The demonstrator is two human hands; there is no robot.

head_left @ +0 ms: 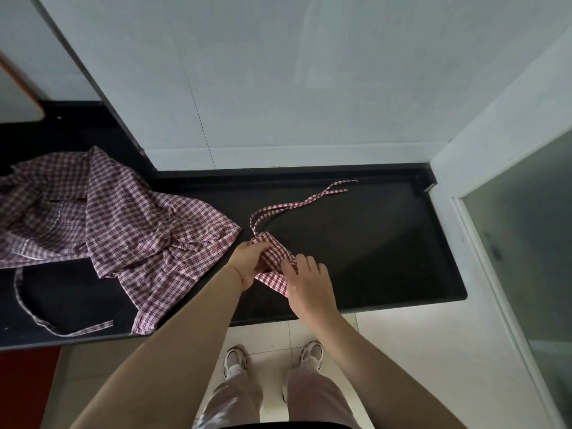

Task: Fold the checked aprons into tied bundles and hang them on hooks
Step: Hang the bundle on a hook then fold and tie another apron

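Note:
A red-and-white checked apron, folded into a narrow roll (pixel 274 258), lies on the black counter (pixel 387 249) near its front edge. My left hand (pixel 247 258) grips the roll's left end, fingers curled round the cloth. My right hand (pixel 305 283) presses on the roll's near end, and its fingertips curl onto the fabric. Two checked ties (pixel 297 205) trail from the roll toward the back right. A heap of loose checked aprons (pixel 117 218) lies on the counter to the left.
A loose checked strap (pixel 46 323) curls near the counter's front left edge. A white tiled wall (pixel 278 88) rises behind the counter. At the right stands a glass door (pixel 526 243) in a white frame. My shoes (pixel 272 357) are on the pale floor tiles.

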